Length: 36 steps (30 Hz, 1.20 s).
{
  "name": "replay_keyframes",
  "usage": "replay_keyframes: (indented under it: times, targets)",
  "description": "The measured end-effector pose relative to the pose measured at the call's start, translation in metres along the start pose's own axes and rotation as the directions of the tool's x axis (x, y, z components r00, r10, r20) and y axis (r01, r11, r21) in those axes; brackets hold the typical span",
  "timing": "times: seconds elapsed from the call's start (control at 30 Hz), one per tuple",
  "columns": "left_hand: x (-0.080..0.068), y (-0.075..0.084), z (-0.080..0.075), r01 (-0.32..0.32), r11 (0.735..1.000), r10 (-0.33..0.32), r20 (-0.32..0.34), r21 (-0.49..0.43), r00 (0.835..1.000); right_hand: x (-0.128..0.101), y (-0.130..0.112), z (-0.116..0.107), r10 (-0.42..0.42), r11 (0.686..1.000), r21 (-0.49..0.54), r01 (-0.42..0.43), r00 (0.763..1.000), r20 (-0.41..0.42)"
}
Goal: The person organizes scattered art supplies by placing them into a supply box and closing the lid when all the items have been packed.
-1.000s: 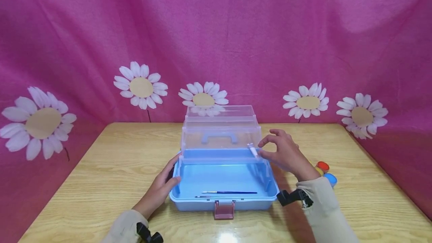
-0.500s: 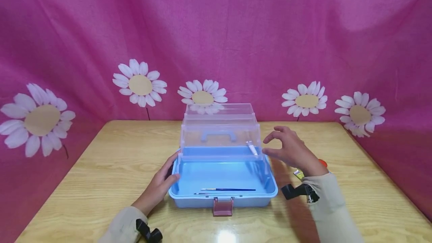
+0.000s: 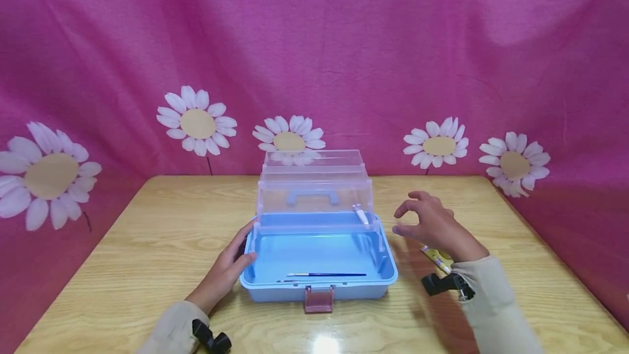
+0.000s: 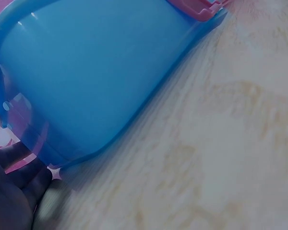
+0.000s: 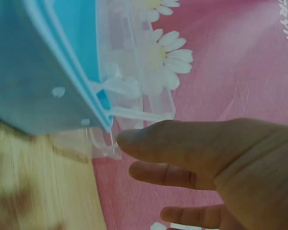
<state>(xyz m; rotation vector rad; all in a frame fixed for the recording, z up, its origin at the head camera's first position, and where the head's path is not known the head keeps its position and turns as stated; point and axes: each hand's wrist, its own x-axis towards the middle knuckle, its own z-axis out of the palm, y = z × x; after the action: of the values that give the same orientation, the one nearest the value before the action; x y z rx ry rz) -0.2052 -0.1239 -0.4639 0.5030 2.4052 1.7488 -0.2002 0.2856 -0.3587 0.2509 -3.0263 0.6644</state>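
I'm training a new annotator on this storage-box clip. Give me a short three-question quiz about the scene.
1. True or false: the right hand grips the clear tray.
2. What lies on the floor of the blue box? A) scissors B) a paintbrush C) a sponge
3. Which hand rests on the box's side wall?

Key:
1. False; it hovers apart, fingers loosely spread.
2. B, the paintbrush.
3. The left hand.
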Motion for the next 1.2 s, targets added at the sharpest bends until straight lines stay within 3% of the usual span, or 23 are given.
replay_keyframes:
  times: [0.5, 0.77, 1.2]
  targets:
    - [0.0, 0.0, -0.001, -0.018, 1.0, 0.018, -0.007, -0.009, 1.0, -0.009, 0.021, -0.001, 0.035, 0.998, -0.049, -0.033, 0.999, 0.03]
    - [-0.001, 0.0, 0.0, 0.008, 1.0, -0.008, -0.003, -0.004, 1.0, -0.015, 0.03, -0.004, 0.077, 0.994, -0.078, -0.074, 0.996, 0.036]
    - [-0.001, -0.003, 0.0, -0.004, 1.0, 0.004, -0.019, 0.016, 1.0, -0.021, 0.044, -0.01, 0.146, 0.983, -0.119, -0.139, 0.988, 0.053]
